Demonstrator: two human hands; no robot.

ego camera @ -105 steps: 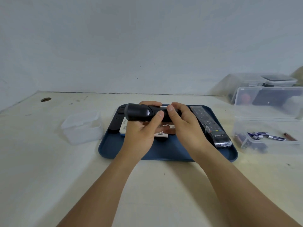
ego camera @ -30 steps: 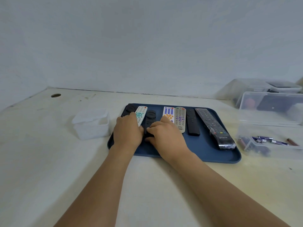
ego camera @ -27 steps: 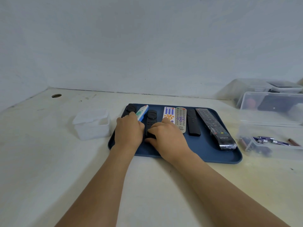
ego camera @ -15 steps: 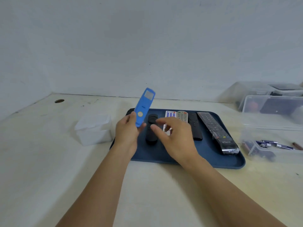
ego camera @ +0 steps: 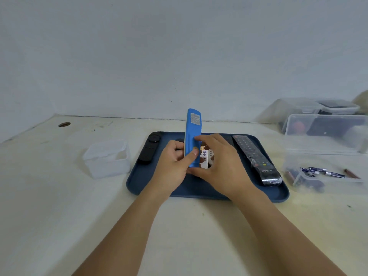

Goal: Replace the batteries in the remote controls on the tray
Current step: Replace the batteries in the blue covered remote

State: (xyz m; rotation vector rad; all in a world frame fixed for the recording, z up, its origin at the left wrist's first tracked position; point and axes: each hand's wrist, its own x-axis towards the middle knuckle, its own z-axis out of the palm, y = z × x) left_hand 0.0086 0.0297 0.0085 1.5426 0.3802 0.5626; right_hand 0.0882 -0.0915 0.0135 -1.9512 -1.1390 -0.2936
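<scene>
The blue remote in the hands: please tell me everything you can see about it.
The blue remote is a slim bar of matte blue plastic or rubber, held nearly upright above the tray with its back toward the camera. A grey label sits near its top and a small orange-yellow spot lower down. The left hand grips its lower part, thumb on the back; the right hand touches it with fingertips. Its button side is hidden.

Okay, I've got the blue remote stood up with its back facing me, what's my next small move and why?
Probably slide the battery cover off with the right hand. The left hand already grips the blue remote upright, back side toward you, and the right fingers touch it, so the compartment looks reachable.
</scene>
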